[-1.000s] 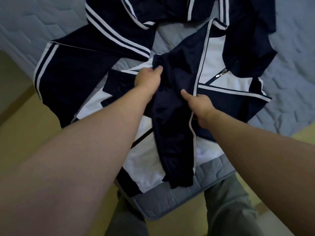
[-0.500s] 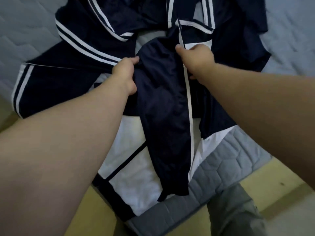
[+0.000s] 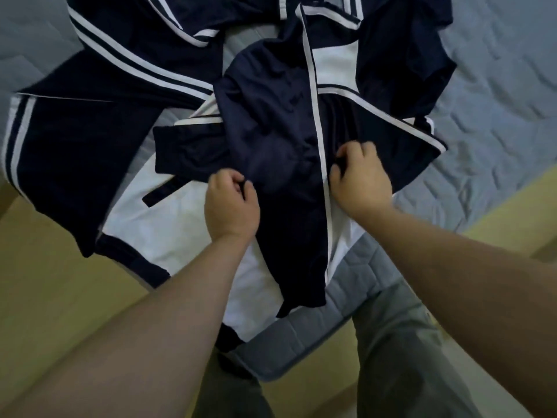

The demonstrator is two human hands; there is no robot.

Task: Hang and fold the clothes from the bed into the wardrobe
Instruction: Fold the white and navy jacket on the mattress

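Nearest the camera, the person's grey trouser legs (image 3: 398, 342) stand on the pale yellow floor (image 3: 45, 267), against the corner of the bed with its grey quilted cover (image 3: 497, 86). Just beyond, the left hand (image 3: 232, 203) pinches the left edge of a long, dark navy, slightly shiny garment panel with a single white stripe (image 3: 271, 131), its grip clamped on the cloth. The right hand (image 3: 360, 179) curls its fingers into the same piece just right of the stripe, that grip likewise closed on fabric. The panel lies lengthwise on the bed, its near end drooping over the mattress corner, on top of a white jacket with navy bands (image 3: 168, 224). I cannot tell whether the panel belongs to that jacket or is a separate piece. The step in hand looks like squaring this piece for a fold. It would go best with both hands drawing outward evenly so the stripe runs straight, and with the cloth lifted a little so the jacket beneath is not dragged along. Farther off, a navy garment with paired white stripes (image 3: 90, 116) sprawls to the left. More navy cloth with white trim (image 3: 407, 55) bunches at the far side, overlapping the panel's top end, and may tug or snag as it moves. No wardrobe is in view.
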